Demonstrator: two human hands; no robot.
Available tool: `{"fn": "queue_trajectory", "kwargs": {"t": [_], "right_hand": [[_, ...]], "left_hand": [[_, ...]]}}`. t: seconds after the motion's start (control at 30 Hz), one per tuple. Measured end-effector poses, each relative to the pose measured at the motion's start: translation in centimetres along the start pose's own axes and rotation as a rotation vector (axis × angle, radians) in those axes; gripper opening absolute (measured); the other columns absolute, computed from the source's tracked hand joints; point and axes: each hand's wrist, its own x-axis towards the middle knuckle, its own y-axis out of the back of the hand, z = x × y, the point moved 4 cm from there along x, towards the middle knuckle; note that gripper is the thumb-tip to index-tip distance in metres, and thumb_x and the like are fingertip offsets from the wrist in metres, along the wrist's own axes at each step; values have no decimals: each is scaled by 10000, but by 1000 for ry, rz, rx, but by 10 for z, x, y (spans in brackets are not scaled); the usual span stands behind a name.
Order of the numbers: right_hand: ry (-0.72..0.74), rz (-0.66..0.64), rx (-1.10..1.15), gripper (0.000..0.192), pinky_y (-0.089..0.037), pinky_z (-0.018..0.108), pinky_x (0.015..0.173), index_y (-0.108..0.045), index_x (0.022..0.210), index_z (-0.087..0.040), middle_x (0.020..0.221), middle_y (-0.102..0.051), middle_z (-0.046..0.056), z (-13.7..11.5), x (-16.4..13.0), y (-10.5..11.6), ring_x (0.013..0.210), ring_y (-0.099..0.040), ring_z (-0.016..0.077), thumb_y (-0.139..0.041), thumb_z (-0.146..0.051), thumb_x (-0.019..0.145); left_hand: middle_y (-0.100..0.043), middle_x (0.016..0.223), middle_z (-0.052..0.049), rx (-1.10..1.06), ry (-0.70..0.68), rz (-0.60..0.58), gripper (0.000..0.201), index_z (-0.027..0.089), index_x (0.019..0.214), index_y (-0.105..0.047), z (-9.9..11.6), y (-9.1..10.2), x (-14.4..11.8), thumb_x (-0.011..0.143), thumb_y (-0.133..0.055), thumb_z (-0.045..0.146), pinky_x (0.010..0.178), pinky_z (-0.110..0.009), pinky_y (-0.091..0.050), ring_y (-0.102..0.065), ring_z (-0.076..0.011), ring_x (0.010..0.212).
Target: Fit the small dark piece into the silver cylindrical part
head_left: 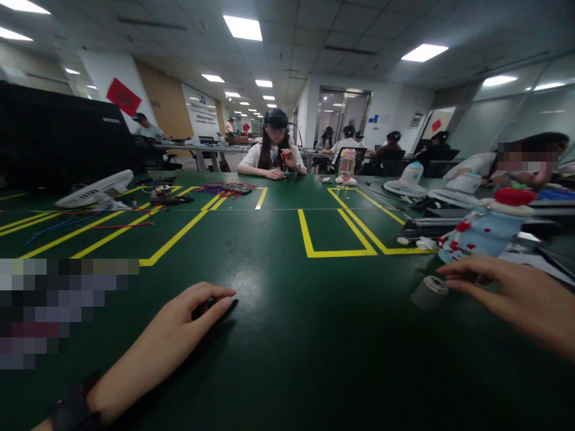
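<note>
While a small dark object [211, 304] is pinched under the left hand [188, 323] near the tabletop's [287, 335] front edge, it should be kept pressed flat. The grey roll [430, 291], toward the right edge, is touched by the loosely spread right hand [516, 296]; a steadier fingertip hold is advised.

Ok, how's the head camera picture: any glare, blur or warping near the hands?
Head view: ceiling panels throw a soft sheen on the green table; wide-lens warping bends its edges; the right hand beside the grey roll looks stretched, the left hand fairly sharp; pixelated patches at left.
</note>
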Motion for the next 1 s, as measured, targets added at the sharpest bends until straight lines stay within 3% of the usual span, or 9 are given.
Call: {"fn": "queue_trajectory", "kwargs": {"t": [0.23, 0.37, 0.67, 0.83, 1.0], "right_hand": [[11, 33, 7, 292, -523, 391, 764, -703, 984, -252, 1002, -709, 51, -7, -2, 2, 870, -663, 244, -530, -402, 802], [60, -27, 40, 280, -526, 366, 775, -693, 1020, -274, 1015, -706, 26, -12, -2, -2, 877, -668, 222, -510, -357, 825], [-3, 35, 57, 286, -516, 377, 779, -697, 1004, -271, 1012, -705, 27, -16, -2, 3, 885, -658, 226, -517, -395, 820], [6, -1, 97, 280, -528, 351, 757, -700, 1003, -274, 1017, -707, 22, -19, -1, 1, 889, -663, 220, -515, -379, 821], [-20, 51, 75, 283, -528, 325, 700, -697, 1020, -269, 1008, -709, 31, -15, -2, 1, 861, -669, 216, -527, -397, 834]], "left_hand": [[-656, 1156, -17, -3, 39, -14, 359, 330, 1112, -656, 2, 1, -1, 865, -509, 546, 914, -402, -476, -606, -264, 1060], [-655, 1150, -19, -4, 49, -17, 362, 327, 1088, -663, 4, 1, -2, 862, -505, 561, 919, -405, -470, -602, -265, 1062], [-667, 1129, -19, 1, 17, -12, 362, 315, 1073, -674, 6, 0, 0, 861, -505, 554, 916, -386, -477, -611, -261, 1050], [-668, 1129, -22, -6, 22, -5, 356, 317, 1067, -677, 9, 1, -2, 865, -502, 552, 925, -403, -470, -609, -268, 1056], [-663, 1134, -34, -10, 9, -9, 356, 313, 1070, -672, 8, 1, -2, 871, -497, 550, 927, -422, -465, -604, -278, 1060]]}}
